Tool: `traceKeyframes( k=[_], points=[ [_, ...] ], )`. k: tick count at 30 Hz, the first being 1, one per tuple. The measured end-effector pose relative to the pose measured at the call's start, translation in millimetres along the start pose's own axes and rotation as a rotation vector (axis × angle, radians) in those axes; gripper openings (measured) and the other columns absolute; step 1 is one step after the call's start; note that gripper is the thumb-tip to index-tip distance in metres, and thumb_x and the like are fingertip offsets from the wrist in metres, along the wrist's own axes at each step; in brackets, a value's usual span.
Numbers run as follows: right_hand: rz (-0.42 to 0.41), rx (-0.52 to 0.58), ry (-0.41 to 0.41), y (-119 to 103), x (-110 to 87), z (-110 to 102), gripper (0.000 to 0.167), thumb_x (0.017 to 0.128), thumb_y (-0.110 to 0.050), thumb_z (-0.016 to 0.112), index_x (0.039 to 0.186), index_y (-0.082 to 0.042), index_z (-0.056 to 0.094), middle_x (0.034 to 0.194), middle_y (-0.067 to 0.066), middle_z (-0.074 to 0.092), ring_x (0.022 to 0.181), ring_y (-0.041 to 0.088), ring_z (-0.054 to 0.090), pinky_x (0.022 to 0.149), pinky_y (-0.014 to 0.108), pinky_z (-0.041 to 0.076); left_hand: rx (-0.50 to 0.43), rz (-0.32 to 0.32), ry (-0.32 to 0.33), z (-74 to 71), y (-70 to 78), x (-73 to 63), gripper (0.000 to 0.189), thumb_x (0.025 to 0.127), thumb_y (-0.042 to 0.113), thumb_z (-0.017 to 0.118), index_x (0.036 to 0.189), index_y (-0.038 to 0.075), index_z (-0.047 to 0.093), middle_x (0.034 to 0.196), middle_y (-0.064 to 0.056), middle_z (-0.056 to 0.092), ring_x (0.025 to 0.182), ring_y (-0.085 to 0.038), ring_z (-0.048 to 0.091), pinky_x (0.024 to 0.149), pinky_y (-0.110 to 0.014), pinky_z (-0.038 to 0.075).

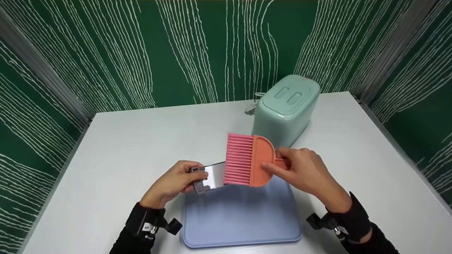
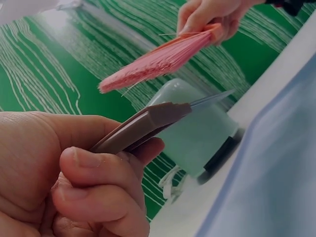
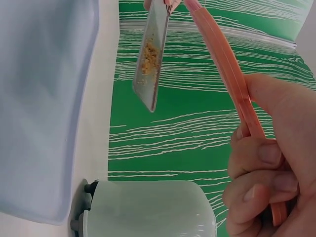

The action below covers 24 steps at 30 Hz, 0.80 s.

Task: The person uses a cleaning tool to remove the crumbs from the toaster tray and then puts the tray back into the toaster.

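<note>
My left hand pinches the grey end of a thin, shiny crumb tray between thumb and fingers, above a blue tray. Yellow-brown crumbs lie on the crumb tray's surface in the right wrist view. My right hand grips the handle of an orange brush, its thumb laid along the flat head. The brush's pink bristles point left, and in the head view they cover the crumb tray's far end. From the left wrist view, bristles and crumb tray look apart.
A mint-green toaster stands behind the hands, to the right, with a white cord and plug beside it. Under the hands, the blue tray lies on the white table. Green walls with white lines enclose the table.
</note>
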State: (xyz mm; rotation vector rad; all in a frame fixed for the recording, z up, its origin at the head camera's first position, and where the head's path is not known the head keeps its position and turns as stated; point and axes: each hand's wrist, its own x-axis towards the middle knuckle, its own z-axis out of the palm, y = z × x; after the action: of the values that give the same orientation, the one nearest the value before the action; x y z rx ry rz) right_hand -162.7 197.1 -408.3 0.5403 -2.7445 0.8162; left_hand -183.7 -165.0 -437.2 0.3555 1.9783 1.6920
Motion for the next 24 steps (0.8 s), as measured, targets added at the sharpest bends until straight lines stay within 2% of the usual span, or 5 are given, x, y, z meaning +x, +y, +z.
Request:
traceKeyframes(
  k=[6,13,15,20,24],
  points=[
    [0.001,-0.003,-0.014,-0.3,0.4,0.6,0.041,0.092,-0.049,0.084,0.078,-0.019,0.059,0.06,-0.013,0.039,0.058,0.006,0.038,0.057,0.023,0.029,-0.062,-0.027,0.024,1.1,-1.8,2.4,0.022,0.104,0.011,0.064,0.083,0.012,0.06,0.066,0.008,0.059,0.046,0.0,0.041,0.044,-0.018,0.028],
    [0.007,-0.003,-0.03,0.1,0.9,0.9,0.042,0.092,-0.05,0.084,0.077,-0.02,0.058,0.06,-0.012,0.039,0.058,0.006,0.038,0.057,0.024,0.028,-0.03,-0.045,0.062,1.0,-1.7,2.9,0.024,0.104,0.015,0.065,0.081,0.012,0.058,0.069,0.005,0.06,0.056,-0.003,0.054,0.048,-0.02,0.035],
    [0.008,-0.004,-0.033,0.3,1.3,1.0,0.042,0.092,-0.05,0.083,0.077,-0.02,0.058,0.06,-0.012,0.038,0.059,0.006,0.038,0.058,0.024,0.028,-0.022,-0.035,0.056,0.3,-1.9,2.8,0.025,0.106,0.015,0.064,0.082,0.01,0.057,0.069,0.006,0.059,0.056,-0.004,0.053,0.048,-0.02,0.037],
    [0.011,-0.007,-0.031,0.0,1.7,0.9,0.043,0.092,-0.052,0.083,0.076,-0.021,0.058,0.06,-0.012,0.038,0.058,0.006,0.038,0.058,0.024,0.028,-0.084,-0.051,0.001,-0.9,-1.6,2.4,0.019,0.11,0.017,0.058,0.095,0.008,0.062,0.077,0.0,0.073,0.066,-0.011,0.074,0.051,-0.021,0.054],
    [0.017,-0.01,-0.026,-1.2,1.6,0.3,0.044,0.093,-0.052,0.082,0.075,-0.021,0.057,0.059,-0.012,0.039,0.058,0.006,0.037,0.057,0.024,0.028,-0.141,-0.063,-0.033,-1.2,-0.6,1.5,0.019,0.111,0.019,0.058,0.1,0.003,0.06,0.08,-0.007,0.075,0.066,-0.016,0.079,0.052,-0.022,0.058]
  ],
)
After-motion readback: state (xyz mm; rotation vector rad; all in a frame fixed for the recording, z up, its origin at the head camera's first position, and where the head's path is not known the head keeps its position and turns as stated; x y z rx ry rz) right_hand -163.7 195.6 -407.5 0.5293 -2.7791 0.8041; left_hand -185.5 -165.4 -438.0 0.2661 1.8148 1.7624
